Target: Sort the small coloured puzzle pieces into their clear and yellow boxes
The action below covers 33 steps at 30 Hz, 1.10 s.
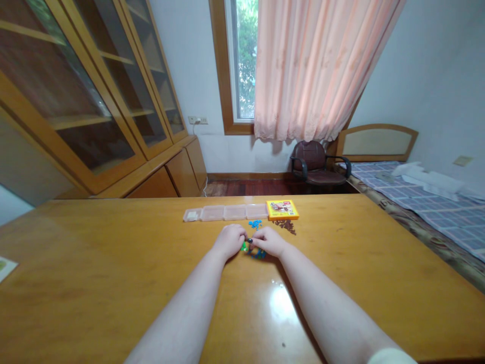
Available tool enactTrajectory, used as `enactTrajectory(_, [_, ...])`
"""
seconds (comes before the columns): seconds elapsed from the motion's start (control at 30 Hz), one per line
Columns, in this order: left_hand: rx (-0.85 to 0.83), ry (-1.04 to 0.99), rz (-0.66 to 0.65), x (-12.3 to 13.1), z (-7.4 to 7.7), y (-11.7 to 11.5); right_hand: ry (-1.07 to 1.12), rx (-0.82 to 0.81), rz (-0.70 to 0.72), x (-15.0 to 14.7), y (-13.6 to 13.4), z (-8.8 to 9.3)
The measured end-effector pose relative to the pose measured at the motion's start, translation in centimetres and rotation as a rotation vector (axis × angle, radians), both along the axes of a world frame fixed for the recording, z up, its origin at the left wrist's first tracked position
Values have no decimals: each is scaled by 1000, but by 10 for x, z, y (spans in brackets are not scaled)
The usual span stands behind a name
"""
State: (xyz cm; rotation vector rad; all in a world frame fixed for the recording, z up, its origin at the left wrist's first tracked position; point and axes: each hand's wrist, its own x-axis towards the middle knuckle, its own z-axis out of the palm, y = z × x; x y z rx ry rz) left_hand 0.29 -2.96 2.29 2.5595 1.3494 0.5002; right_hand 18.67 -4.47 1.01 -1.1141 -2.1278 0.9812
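Observation:
My left hand (229,240) and my right hand (270,241) meet over the table, fingers pinched together. Between their fingertips is a small dark piece (249,240), too small to make out its kind. Bright green pieces (244,247) show beside my left fingers, partly hidden. Under my right hand are blue and green pieces (259,254), partly covered by its fingers. Just beyond the hands lies a loose group of small blue pieces (255,224). A scattered pile of small brown pieces (287,226) lies to its right.
A row of clear plastic trays (212,213) stands toward the table's far edge, touching or nearly touching a yellow printed box (282,209). The wooden table (125,273) bears a paper card (5,268) at far left. Beyond are an office chair (316,164) and a bed (428,197).

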Motion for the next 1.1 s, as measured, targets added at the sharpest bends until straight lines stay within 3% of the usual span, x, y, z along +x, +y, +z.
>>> enactTrajectory(0.3, [40, -75, -37, 0, 2, -2, -121, 75, -408, 7, 6, 3])
enactTrajectory(0.47, [22, -56, -179, 3, 4, -6, -81, 95, -486, 9, 9, 3])
enactTrajectory(0.7, [-10, -34, -211, 3, 2, -7, -52, 104, -459, 7, 7, 4])
enactTrajectory(0.93, [4, -47, -162, 3, 3, -7, -147, 149, -181, 1, 1, 9])
enactTrajectory(1.1, [44, -116, 29, 2, -5, 0, -260, 210, -63, -4, -1, 11])
